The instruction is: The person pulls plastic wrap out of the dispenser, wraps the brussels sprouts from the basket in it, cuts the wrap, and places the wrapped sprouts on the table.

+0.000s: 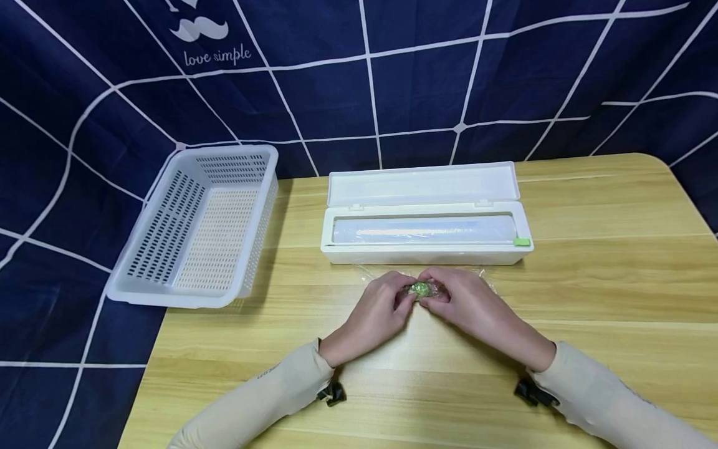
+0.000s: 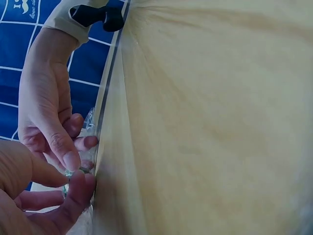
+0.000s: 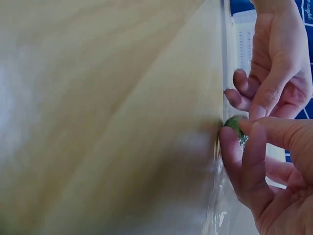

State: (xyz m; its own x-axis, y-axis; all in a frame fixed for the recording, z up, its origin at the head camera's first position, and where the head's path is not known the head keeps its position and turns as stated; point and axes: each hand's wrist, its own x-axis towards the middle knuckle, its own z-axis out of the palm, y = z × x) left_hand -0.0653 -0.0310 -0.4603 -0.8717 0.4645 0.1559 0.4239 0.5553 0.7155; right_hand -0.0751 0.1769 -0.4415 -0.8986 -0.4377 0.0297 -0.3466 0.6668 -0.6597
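Note:
A small green, roundish item (image 1: 422, 289) in clear plastic wrap (image 1: 487, 280) lies between my two hands near the middle of the wooden table; its exact kind is unclear. From one side my left hand (image 1: 381, 307) pinches it with thumb and fingers. My right hand (image 1: 473, 302) grips the opposite side, fingertips curled against it. In the right wrist view the green item (image 3: 234, 125) shows dark green between both hands' fingertips. The left wrist view leaves it mostly hidden behind fingers. Just beyond the hands stands a white dispenser box (image 1: 426, 256), lid up, holding a roll of cling film (image 1: 424, 231).
A white perforated plastic basket (image 1: 247, 274) stands at the table's left edge. The box's raised lid (image 1: 423, 184) leans back near the table's far edge. A green slider (image 1: 521, 242) sits at the box's right end. Behind hangs a dark blue curtain (image 1: 421, 87) with white lines.

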